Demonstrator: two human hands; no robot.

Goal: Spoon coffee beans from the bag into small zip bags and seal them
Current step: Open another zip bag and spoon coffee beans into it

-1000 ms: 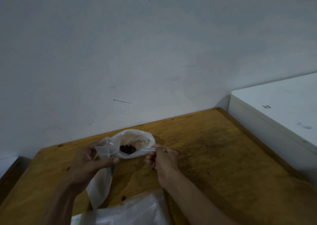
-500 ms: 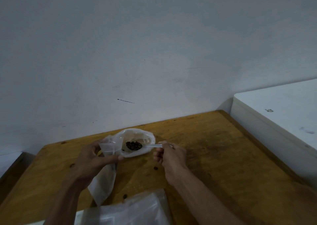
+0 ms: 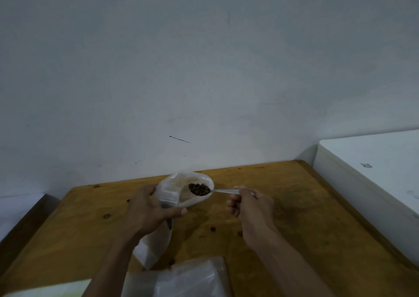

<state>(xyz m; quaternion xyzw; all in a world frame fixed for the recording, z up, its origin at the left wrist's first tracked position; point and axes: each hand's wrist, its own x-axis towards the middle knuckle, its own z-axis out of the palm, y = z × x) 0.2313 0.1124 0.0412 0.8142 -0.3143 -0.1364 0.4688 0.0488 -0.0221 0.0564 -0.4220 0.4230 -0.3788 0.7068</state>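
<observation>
a heaped load of dark coffee beans (image 3: 199, 189) sits in the bowl of a spoon (image 3: 223, 191), just below the middle of the frame, over the open mouth of a white plastic bag (image 3: 181, 183) that stands on the wooden table (image 3: 294, 206). the spoon's pale handle runs to the right into the right hand (image 3: 248, 208), whose fingers are curled closed around it. left of the spoon, the left hand (image 3: 147, 210) is pinched closed on a small clear zip bag (image 3: 158, 240), thumb pointing right across its front; the small bag's top edge rises beside the big bag's mouth and its body hangs down toward the lower middle of the frame, its lower end at the tabletop. a few loose beans (image 3: 212, 228) lie scattered on the wood below the hands. along the bottom edge lies a crumpled sheet of clear plastic (image 3: 192, 278). a white cabinet top (image 3: 374, 160) fills the right side, and a plain grey wall (image 3: 204, 70) takes up the upper half.
</observation>
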